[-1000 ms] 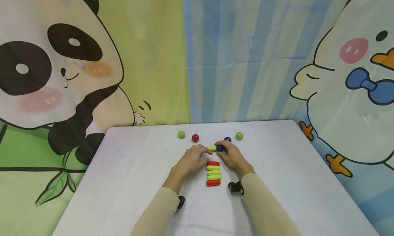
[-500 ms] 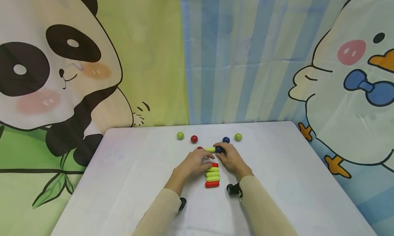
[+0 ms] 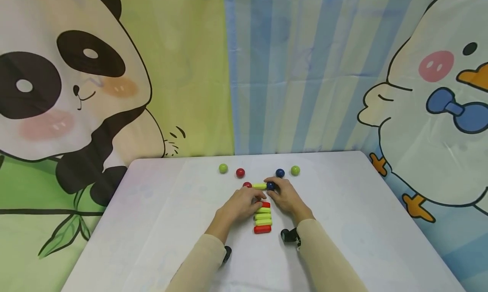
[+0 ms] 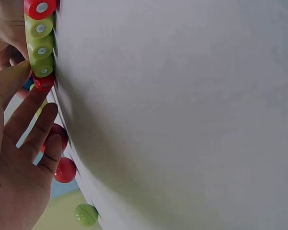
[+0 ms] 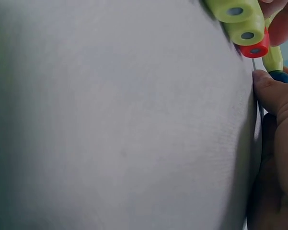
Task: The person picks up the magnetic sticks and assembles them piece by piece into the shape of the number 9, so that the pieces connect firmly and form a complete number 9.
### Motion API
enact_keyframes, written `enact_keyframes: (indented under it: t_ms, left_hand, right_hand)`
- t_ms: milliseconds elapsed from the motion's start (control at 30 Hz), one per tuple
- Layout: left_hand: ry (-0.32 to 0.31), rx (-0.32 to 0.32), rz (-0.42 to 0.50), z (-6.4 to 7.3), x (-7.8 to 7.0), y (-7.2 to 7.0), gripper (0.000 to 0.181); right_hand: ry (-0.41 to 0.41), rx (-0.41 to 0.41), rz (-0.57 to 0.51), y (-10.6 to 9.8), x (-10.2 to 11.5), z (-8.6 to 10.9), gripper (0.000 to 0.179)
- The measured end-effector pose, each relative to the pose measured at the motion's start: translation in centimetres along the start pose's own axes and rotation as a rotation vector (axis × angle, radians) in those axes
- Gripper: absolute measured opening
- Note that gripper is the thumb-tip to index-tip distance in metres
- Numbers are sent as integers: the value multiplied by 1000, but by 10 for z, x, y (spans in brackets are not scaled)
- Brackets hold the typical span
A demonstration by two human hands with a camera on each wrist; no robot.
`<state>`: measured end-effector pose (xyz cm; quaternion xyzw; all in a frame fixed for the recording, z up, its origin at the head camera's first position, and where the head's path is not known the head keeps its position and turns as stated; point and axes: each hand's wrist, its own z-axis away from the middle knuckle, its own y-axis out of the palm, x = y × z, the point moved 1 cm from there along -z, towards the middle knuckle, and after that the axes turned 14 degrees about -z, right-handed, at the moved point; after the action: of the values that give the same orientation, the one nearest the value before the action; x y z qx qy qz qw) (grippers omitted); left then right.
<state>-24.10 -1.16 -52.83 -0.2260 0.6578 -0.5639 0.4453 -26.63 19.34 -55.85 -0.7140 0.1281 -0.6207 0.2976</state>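
The yellow-green rod point(image 3: 259, 186) lies on the white table point(image 3: 152, 224) between a red ball point(image 3: 247, 184) and a blue ball point(image 3: 270, 185); it should handle as light, stiff and smooth, best held mid-length. The right hand point(image 3: 286, 196) pinches the blue ball; the left hand point(image 3: 239, 203) brackets the far red rod point(image 3: 266, 205) with thumb and index finger, grip indeterminable. No brand, label or writing is legible

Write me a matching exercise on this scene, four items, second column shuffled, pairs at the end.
Column one
1. Right hand
2. Left hand
3. Row of rods
4. Lone yellow-green rod

Column two
A. Red at both ends, yellow-green in the middle
B. Lies between a red ball and a blue ball
C. Reaches over the row's far red end
D. Pinches that blue ball

Pairs: 1-D, 2-C, 3-A, 4-B
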Motion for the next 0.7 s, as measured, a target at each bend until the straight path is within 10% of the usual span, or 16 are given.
enact_keyframes:
  t_ms: [700]
  left_hand:
    - [-13, 47, -36, -3, -2, 1, 23]
  right_hand:
    - [46, -8, -5, 2, -1, 0, 42]
